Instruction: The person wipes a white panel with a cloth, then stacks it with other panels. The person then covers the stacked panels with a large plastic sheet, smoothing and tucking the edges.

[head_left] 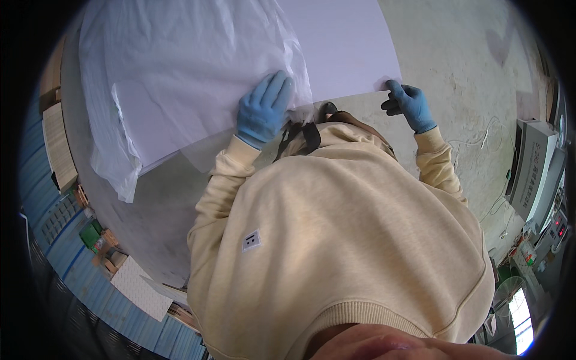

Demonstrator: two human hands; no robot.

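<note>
My left hand [263,111], in a blue glove, lies with its fingers stretched out on a thin, translucent plastic film [192,60]. Wrinkled and loose at its edges, the film covers a broad pale white sheet or stack of sheets at the left. To the right of it, a smooth white sheet [345,48] extends out from beside the film. My right hand [411,107], gloved in blue too, pinches the near right corner of that smooth sheet between thumb and fingers. Whether the sheet continues under the film is hidden.
Grey concrete floor [456,60] surrounds me. A loose white cable [486,135] lies at the right, near a grey machine housing [531,168] and a panel with red lights [559,227]. Boards [58,147] and a green container [90,235] stand along the left by a blue corrugated wall [72,258].
</note>
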